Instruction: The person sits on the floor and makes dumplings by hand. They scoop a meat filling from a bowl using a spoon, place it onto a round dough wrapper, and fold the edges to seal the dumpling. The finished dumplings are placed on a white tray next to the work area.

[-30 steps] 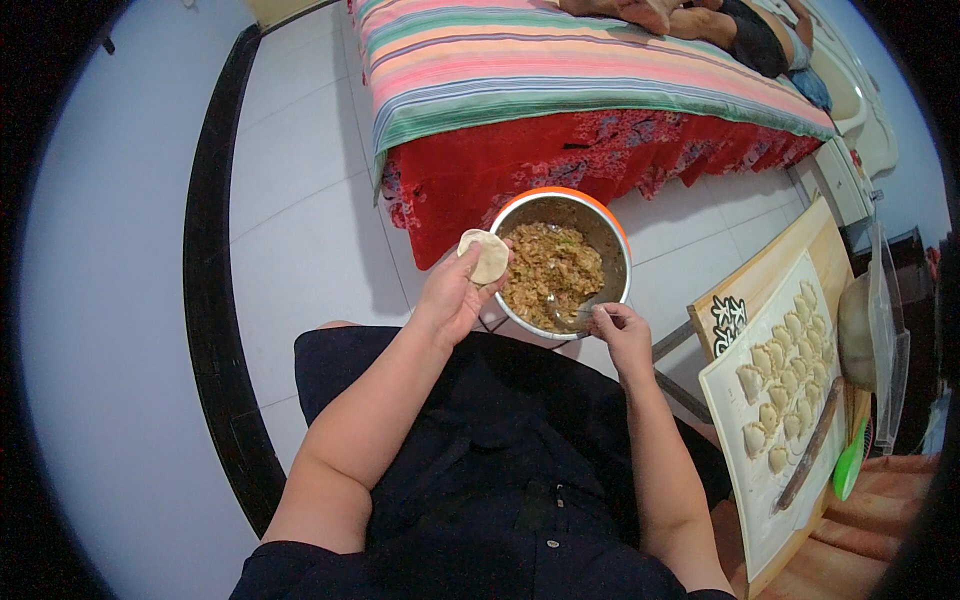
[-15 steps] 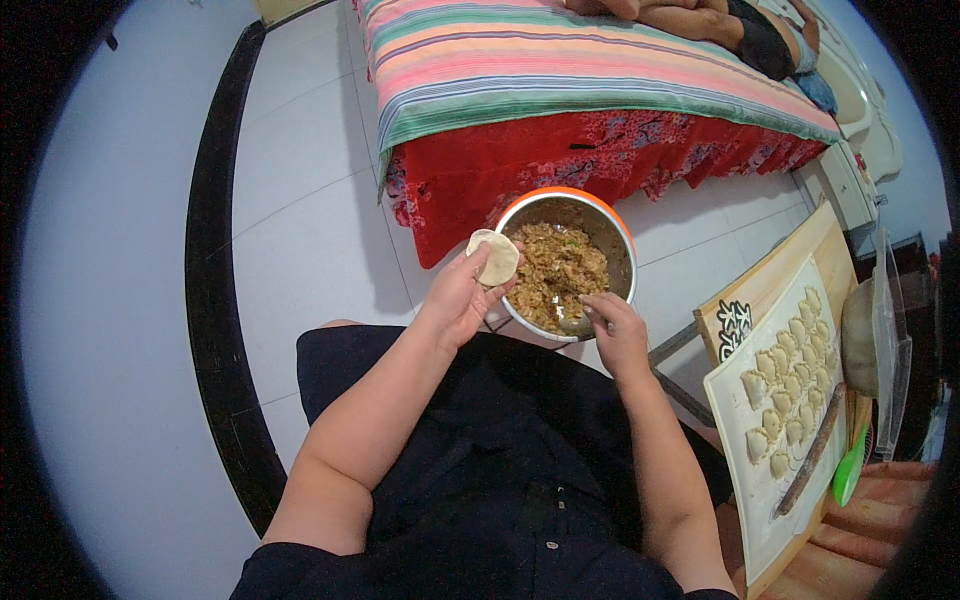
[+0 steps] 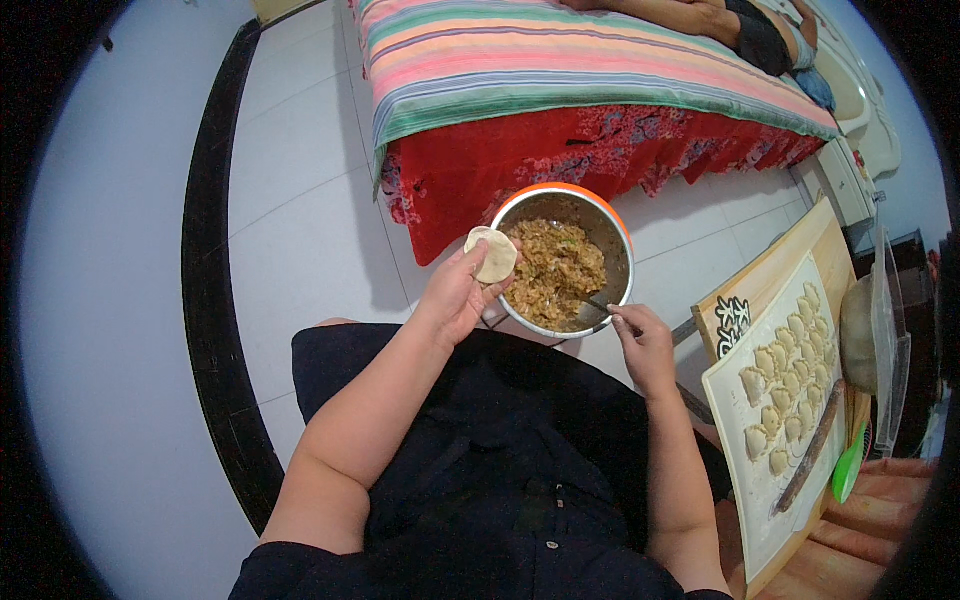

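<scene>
Held in my left hand [image 3: 462, 292] is a round, flat dumpling wrapper [image 3: 496, 258], the thumb lying over it at the bowl's left rim. Pinched between the fingers of my right hand [image 3: 644, 342] is the handle of a thin metal spoon [image 3: 597, 304] at the bowl's lower right rim. Its other end is sunk in the brown minced filling [image 3: 555, 268], so the tip is hidden. The filling lies in a deep metal bowl [image 3: 622, 240] with an orange outer edge, in front of my lap.
On the right, a white board [image 3: 735, 415] carries several folded dumplings [image 3: 780, 397] and a rolling pin [image 3: 812, 450]. A green-handled tool [image 3: 850, 465] and a metal pot [image 3: 858, 335] lie beyond it. A bed [image 3: 560, 75] with striped cover stands ahead; a person's legs [image 3: 680, 18] rest there.
My right hand has shifted right and slightly down, so that more of the spoon's handle shows at the bowl's rim. The left hand and wrapper have hardly moved.
</scene>
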